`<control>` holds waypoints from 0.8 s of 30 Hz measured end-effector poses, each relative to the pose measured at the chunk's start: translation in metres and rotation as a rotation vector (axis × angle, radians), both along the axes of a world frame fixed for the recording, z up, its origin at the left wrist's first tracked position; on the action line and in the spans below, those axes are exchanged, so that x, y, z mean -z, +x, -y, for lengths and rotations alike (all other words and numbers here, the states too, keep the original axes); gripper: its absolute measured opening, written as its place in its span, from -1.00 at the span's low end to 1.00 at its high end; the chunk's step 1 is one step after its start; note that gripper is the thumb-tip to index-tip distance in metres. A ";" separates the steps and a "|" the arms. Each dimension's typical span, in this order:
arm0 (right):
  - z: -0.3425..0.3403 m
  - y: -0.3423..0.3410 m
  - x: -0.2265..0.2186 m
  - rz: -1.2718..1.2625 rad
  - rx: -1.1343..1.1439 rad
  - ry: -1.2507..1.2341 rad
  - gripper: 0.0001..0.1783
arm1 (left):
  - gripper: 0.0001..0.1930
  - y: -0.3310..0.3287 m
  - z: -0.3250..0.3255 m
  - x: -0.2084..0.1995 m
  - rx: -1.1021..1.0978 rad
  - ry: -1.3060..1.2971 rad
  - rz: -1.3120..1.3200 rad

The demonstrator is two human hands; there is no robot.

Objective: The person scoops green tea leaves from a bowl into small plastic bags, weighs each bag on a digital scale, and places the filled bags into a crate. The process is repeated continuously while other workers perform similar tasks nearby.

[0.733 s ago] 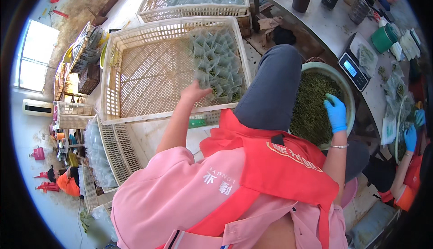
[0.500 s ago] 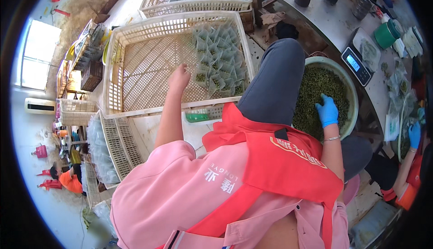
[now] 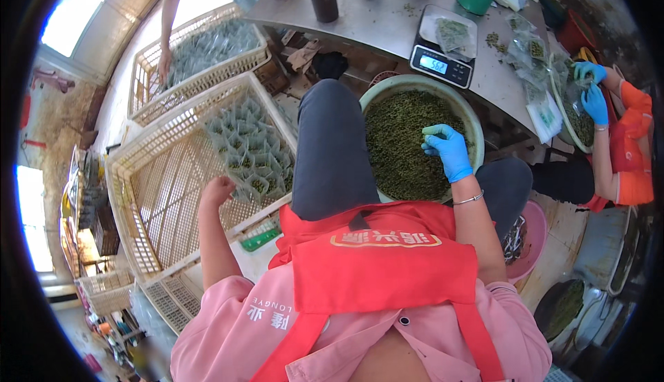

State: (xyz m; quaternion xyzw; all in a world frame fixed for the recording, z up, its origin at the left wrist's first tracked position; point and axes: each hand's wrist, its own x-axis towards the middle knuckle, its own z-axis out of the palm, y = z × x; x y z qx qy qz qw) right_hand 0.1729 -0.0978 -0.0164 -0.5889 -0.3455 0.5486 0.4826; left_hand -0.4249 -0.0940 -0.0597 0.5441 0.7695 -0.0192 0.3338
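My right hand [image 3: 448,152], in a blue glove, is raised over a round pale-green basin [image 3: 476,127] of small green berries [image 3: 401,143], like green peppercorns. Its thumb and fingertips are drawn together, with a greenish tint at the tips; whatever they pinch is too small to make out. My bare left hand [image 3: 218,192] is above a large cream plastic crate [image 3: 149,202], its fingers curled so that their inside is hidden. Close beside it, on the crate's right side, stand rows of clear bags [image 3: 250,148] with green berries inside.
A digital scale [image 3: 443,64] holding a filled bag [image 3: 453,34] stands on the metal table [image 3: 373,26] beyond the basin. A co-worker's gloved hands [image 3: 593,98] work at the right. Another person's arm [image 3: 166,40] reaches into the far crate [image 3: 200,64]. A pink tub [image 3: 534,240] sits beside my leg.
The view has swung to the right. My right hand has risen from the berries and its fingers have come together. My left hand is now nearer the bags. A person has appeared at the far crate.
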 end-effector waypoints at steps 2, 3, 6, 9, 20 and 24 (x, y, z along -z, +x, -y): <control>0.003 0.004 -0.003 -0.041 -0.006 0.033 -0.82 | -0.70 0.000 -0.006 0.020 0.011 -0.022 0.012; 0.004 0.006 -0.005 -0.041 -0.012 0.049 -0.82 | -0.69 0.005 -0.008 0.025 0.011 0.004 -0.024; 0.002 0.011 -0.013 0.088 -0.052 0.062 -0.78 | -0.67 0.015 -0.005 0.030 0.043 0.063 -0.139; -0.009 0.020 -0.008 0.515 -0.010 0.267 -0.67 | -0.66 0.029 -0.009 0.012 0.155 0.173 -0.267; -0.142 0.044 -0.058 1.151 -0.033 0.039 -0.40 | -0.81 0.216 -0.054 -0.104 0.306 0.847 -0.049; -0.111 0.060 -0.020 0.756 0.168 0.239 -0.78 | -0.84 0.277 -0.072 -0.113 0.377 0.969 0.245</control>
